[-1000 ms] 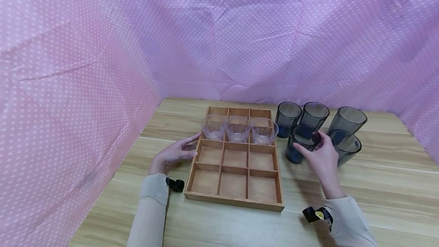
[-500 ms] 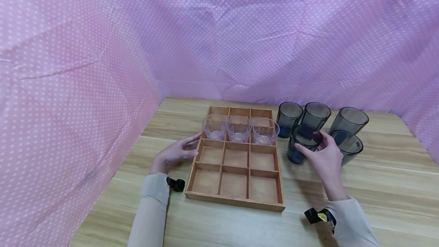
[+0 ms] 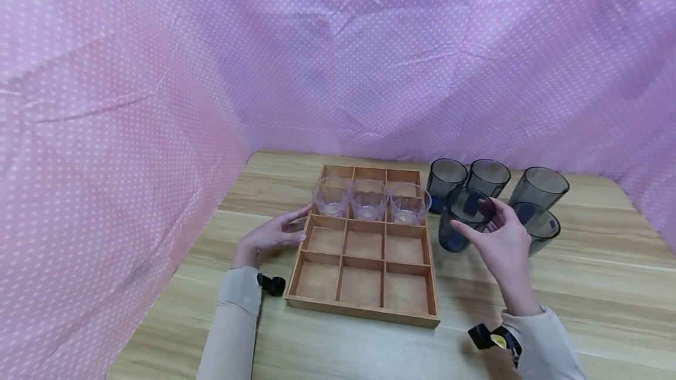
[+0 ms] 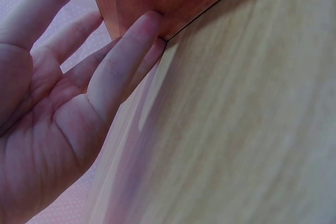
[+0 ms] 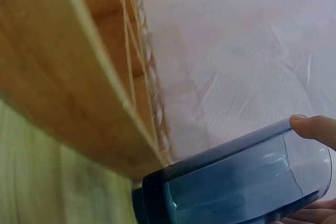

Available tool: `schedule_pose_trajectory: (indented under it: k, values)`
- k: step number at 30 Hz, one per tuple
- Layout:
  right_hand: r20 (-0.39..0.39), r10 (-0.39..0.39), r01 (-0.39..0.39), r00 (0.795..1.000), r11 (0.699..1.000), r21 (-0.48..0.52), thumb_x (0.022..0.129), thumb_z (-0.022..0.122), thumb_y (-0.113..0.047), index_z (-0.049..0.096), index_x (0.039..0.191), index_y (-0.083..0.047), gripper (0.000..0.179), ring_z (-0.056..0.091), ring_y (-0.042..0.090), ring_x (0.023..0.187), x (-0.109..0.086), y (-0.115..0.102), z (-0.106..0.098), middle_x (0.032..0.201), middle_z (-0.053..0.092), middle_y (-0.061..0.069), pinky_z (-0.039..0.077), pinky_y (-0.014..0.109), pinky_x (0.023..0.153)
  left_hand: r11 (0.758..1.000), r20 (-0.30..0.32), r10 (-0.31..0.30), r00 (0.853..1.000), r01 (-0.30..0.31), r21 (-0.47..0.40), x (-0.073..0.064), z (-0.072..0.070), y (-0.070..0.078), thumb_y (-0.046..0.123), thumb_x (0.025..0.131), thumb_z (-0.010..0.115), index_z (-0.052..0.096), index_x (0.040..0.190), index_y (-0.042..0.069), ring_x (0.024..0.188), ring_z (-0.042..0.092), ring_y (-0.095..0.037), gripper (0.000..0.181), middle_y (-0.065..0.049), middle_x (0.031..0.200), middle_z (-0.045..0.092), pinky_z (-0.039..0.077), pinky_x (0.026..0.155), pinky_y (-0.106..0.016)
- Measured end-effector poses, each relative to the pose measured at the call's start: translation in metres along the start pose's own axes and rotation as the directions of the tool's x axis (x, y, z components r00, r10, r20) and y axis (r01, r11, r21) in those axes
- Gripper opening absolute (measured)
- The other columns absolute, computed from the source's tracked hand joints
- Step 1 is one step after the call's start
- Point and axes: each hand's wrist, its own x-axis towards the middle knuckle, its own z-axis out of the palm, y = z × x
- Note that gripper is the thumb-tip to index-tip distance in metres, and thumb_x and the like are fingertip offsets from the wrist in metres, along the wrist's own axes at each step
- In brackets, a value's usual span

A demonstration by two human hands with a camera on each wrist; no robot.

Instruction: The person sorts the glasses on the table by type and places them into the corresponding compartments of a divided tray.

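Head view: the right grip (image 3: 499,245) reaches forward from a pale sleeve (image 3: 549,339) and is closed on the held tumbler (image 3: 453,236), thumb on its near side, fingers at its right, below the rim. The tumbler lies just left of that grip, mouth up; whether its base touches the bench (image 3: 591,304) cannot be told. The left grip (image 3: 271,233) is unclenched, fingers extended to the left side of the wooden tray (image 3: 361,312).

Count: one tray, three columns wide; three clear cups (image 3: 368,204) in it, side by side, one per column, to the right of and beyond the left grip; five dark tumblers in all, one held and four standing tumblers (image 3: 538,189). Of the four, two stand beyond the right grip to its left, two just beyond it to its right.

Left wrist view: fingertips of the left grip rest against the tray's outer wall; nothing is grasped.

Right wrist view: the right grip holds the tumbler near its rim from opposite sides. The glass is transparent, smoky blue-grey, straight-sided, darkest at the base. Its base end points away from the grip, towards the tray.
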Motion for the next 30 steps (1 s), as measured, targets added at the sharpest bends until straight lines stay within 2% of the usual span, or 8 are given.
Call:
schedule_pose_trajectory:
  k: [3,5,8,12,15,18,22,30]
  values:
    - [0.023,-0.013,0.013,1.0,1.0,0.001,0.073,0.085,-0.035,0.042,0.144,-0.009,0.087,0.054,0.024,0.127,-0.004,-0.008,0.0,0.139,0.057,0.012,0.047,0.026,0.103,1.0,0.0,-0.001,1.0,0.001,-0.003,0.001,0.0,0.0,0.015,0.093,0.064,0.019,0.156,0.024,0.148,0.022,-0.035,0.077,-0.011,0.163,0.015,0.032,0.115,-0.046]
    - [0.031,-0.029,0.029,0.999,0.999,-0.014,0.072,0.086,-0.035,0.043,0.144,-0.01,0.087,0.055,0.024,0.126,-0.007,-0.014,0.001,0.138,0.057,0.013,0.049,0.024,0.099,1.0,0.0,0.003,1.0,-0.003,-0.002,0.001,0.0,0.0,0.013,0.094,0.063,0.019,0.156,0.024,0.148,0.021,-0.036,0.076,-0.011,0.163,0.015,0.032,0.115,-0.047]
    - [0.033,-0.051,0.052,0.998,0.998,-0.026,0.071,0.087,-0.035,0.044,0.143,-0.01,0.088,0.057,0.026,0.123,-0.011,-0.022,0.002,0.137,0.058,0.015,0.046,0.012,0.087,1.0,-0.003,-0.008,1.0,0.008,-0.008,0.002,0.0,0.0,0.013,0.094,0.062,0.02,0.156,0.025,0.148,0.022,-0.035,0.075,-0.01,0.163,0.016,0.032,0.116,-0.047]
    - [0.051,-0.079,0.079,0.996,0.997,-0.012,0.071,0.087,-0.035,0.047,0.141,-0.009,0.085,0.058,0.024,0.121,-0.015,-0.032,0.005,0.134,0.061,0.014,0.044,0.007,0.083,1.0,0.0,-0.011,1.0,0.011,-0.006,0.001,0.0,0.001,0.012,0.094,0.062,0.021,0.155,0.025,0.148,0.023,-0.035,0.075,-0.01,0.163,0.015,0.033,0.115,-0.046]
    - [0.079,-0.103,0.102,0.992,0.995,0.021,0.072,0.086,-0.033,0.048,0.14,-0.008,0.082,0.058,0.021,0.122,-0.018,-0.039,0.01,0.133,0.062,0.011,0.05,0.019,0.095,1.0,0.004,-0.015,1.0,0.015,-0.005,0.002,-0.001,0.001,0.011,0.094,0.062,0.021,0.155,0.026,0.147,0.023,-0.034,0.075,-0.009,0.163,0.015,0.035,0.114,-0.044]
    - [0.109,-0.123,0.118,0.986,0.991,0.059,0.073,0.086,-0.029,0.047,0.14,-0.007,0.08,0.057,0.02,0.124,-0.022,-0.046,0.017,0.134,0.061,0.009,0.048,0.037,0.104,1.0,0.014,-0.001,1.0,0.001,0.01,0.002,-0.003,0.001,0.011,0.095,0.061,0.019,0.156,0.023,0.147,0.023,-0.036,0.075,-0.011,0.163,0.014,0.036,0.114,-0.044]
    - [0.15,-0.148,0.133,0.978,0.986,0.105,0.073,0.086,-0.027,0.046,0.139,-0.006,0.08,0.055,0.023,0.125,-0.025,-0.055,0.025,0.135,0.059,0.012,0.047,0.04,0.106,0.999,0.027,0.019,0.999,-0.02,0.03,0.001,-0.004,0.0,0.011,0.095,0.061,0.017,0.156,0.02,0.147,0.022,-0.039,0.076,-0.014,0.163,0.012,0.037,0.113,-0.044]
    - [0.238,-0.162,0.121,0.958,0.977,0.176,0.073,0.086,-0.023,0.044,0.14,-0.004,0.082,0.055,0.024,0.124,-0.033,-0.072,0.044,0.135,0.058,0.015,0.048,0.037,0.104,1.0,0.021,0.004,1.0,-0.004,0.0,0.0,-0.003,0.0,0.011,0.094,0.062,0.018,0.156,0.022,0.148,0.022,-0.036,0.077,-0.011,0.163,0.013,0.036,0.113,-0.044]
